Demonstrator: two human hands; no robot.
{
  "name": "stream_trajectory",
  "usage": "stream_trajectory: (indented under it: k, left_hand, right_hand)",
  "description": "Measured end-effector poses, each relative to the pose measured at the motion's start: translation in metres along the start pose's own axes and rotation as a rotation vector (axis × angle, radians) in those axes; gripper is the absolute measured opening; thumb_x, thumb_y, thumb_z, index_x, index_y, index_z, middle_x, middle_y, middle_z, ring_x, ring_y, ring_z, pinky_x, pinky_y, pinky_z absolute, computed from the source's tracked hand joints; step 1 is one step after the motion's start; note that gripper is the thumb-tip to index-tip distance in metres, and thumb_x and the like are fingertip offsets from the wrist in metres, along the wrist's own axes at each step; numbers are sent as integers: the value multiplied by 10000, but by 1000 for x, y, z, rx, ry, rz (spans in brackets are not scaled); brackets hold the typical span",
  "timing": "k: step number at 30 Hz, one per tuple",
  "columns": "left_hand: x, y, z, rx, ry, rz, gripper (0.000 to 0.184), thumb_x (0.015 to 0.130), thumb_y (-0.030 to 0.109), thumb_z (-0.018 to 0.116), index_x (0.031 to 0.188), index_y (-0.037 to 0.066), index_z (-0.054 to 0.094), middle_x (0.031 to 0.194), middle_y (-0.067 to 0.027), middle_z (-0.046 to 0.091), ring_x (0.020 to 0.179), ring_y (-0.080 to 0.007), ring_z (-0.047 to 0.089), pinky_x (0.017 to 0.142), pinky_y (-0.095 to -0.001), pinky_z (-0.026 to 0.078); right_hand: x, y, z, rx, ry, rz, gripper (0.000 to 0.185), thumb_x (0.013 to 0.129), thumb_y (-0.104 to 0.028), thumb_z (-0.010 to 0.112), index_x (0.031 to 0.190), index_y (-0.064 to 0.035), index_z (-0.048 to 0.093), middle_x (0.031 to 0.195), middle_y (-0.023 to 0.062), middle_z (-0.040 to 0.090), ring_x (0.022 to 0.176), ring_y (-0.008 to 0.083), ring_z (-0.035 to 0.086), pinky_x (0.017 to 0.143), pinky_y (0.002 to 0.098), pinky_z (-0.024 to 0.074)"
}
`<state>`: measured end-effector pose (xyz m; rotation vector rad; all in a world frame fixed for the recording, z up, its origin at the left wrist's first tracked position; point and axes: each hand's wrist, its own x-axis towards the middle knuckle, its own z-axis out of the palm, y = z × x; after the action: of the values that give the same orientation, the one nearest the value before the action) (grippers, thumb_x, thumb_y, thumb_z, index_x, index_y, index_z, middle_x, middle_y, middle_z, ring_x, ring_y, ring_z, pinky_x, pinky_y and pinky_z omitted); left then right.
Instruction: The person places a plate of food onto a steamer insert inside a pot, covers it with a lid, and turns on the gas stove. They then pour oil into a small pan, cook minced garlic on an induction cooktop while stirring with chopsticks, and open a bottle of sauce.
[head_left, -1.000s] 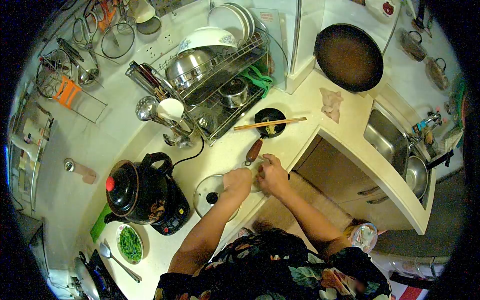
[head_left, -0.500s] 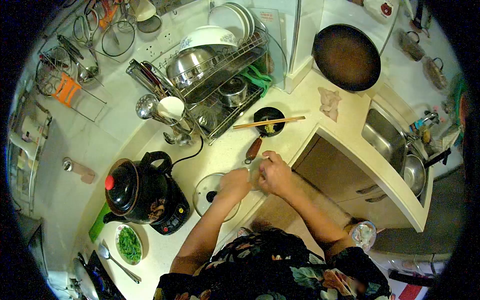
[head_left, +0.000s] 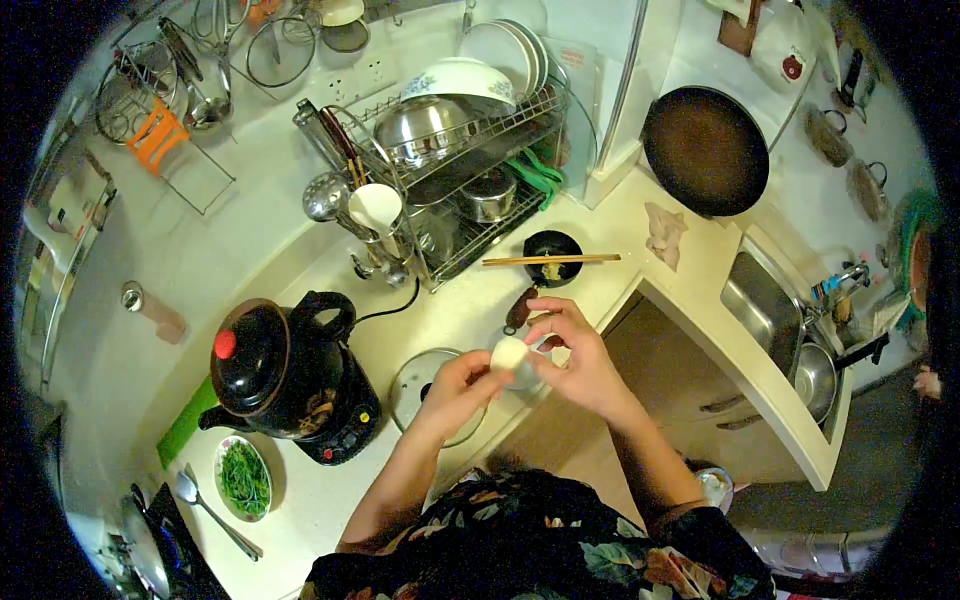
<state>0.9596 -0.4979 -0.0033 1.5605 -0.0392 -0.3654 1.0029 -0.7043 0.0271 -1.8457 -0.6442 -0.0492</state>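
Near the counter's front edge I hold a pale, rounded, off-white lump [head_left: 509, 353]; its kind is not clear. The fingers and thumb of my left hand [head_left: 450, 398] pinch it from the left. My right hand [head_left: 577, 368] grips its right side with bent fingers and thumb. Under my hands is what looks like a clear bowl [head_left: 524, 377], mostly covered. Beside my left hand lies a glass lid [head_left: 408, 392], partly hidden by the forearm. Just beyond my hands stands a small black pan [head_left: 552, 243] with yellowish bits in it, chopsticks [head_left: 500, 262] lying across its rim.
A black kettle-like pot [head_left: 252, 350] sits on an electric base at left. Near it are a plate of chopped greens [head_left: 244, 478] and a spoon [head_left: 222, 518]. A dish rack [head_left: 470, 150] stands behind. At right are a large frying pan [head_left: 706, 150], a crumpled cloth-like piece [head_left: 665, 236] and a sink [head_left: 762, 300].
My hands have turned and come together, and the pale lump now shows between them. The head view has shifted slightly, so the counter appears moved.
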Motion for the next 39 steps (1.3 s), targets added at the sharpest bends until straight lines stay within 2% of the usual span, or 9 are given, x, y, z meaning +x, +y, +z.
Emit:
stream_trajectory:
  k: [7,10,14,17,19,24,34,38,39]
  left_hand:
    - [-34,12,0,-374,-33,178,253,943,122,604,1173,19,620,1024,-20,696,706,-41,484,627,-198,399]
    - [-55,37,4,-259,-55,282,268,939,95,600,1191,5,612,1045,-37,695,769,-66,539,679,-217,440]
    - [-98,92,11,-33,-145,586,352,884,80,672,1213,-26,606,1117,-130,681,959,-185,635,825,-322,492]
    - [-113,127,14,-132,-441,861,291,885,87,668,1139,-53,643,1080,-177,673,917,-256,654,776,-351,505]
    - [-121,141,29,-267,-530,966,235,898,64,643,1089,-72,657,1024,-202,666,850,-254,654,713,-345,520]
    - [-114,145,60,-344,-357,1275,287,895,117,687,1030,-136,675,939,-208,678,695,-196,629,536,-294,471]
    - [-129,132,53,-416,-374,1063,263,891,116,685,1023,-111,687,931,-197,684,721,-203,638,550,-302,493]
    - [-126,122,26,-265,-395,922,332,897,216,675,1072,-66,677,1037,-193,698,869,-322,677,752,-421,513]
    - [-126,117,30,-380,-234,927,312,877,223,699,1027,-48,665,991,-215,701,837,-333,682,733,-429,517]
  right_hand:
    - [-10,-54,-17,-10,72,-160,408,777,-11,711,1165,-79,605,1333,153,493,1189,260,534,851,322,527]
    - [-16,-33,-25,30,127,-16,366,808,-13,681,1162,-59,601,1343,151,490,1171,235,547,850,317,526]
    - [-32,18,-25,-17,235,194,263,882,-93,642,1138,-38,621,1117,106,638,981,183,631,739,304,545]
    - [-39,56,-30,119,202,549,246,936,-154,610,1144,-24,614,1068,49,636,979,124,613,804,284,516]
    - [-37,82,-31,206,262,586,269,953,-200,597,1165,-34,605,1071,48,630,962,129,615,792,295,519]
    - [-24,121,-36,383,373,622,321,960,-251,600,1198,-37,582,1057,53,628,903,151,624,776,316,526]
    - [-8,105,-22,559,433,599,309,946,-251,628,1166,-38,592,1059,77,653,905,180,643,773,330,531]
    - [-23,49,-17,644,325,578,292,964,-267,589,1140,-34,605,1042,87,661,903,177,645,755,322,534]
    - [-29,28,-17,681,287,559,292,968,-271,580,1132,-32,609,1033,90,664,902,175,647,748,320,536]
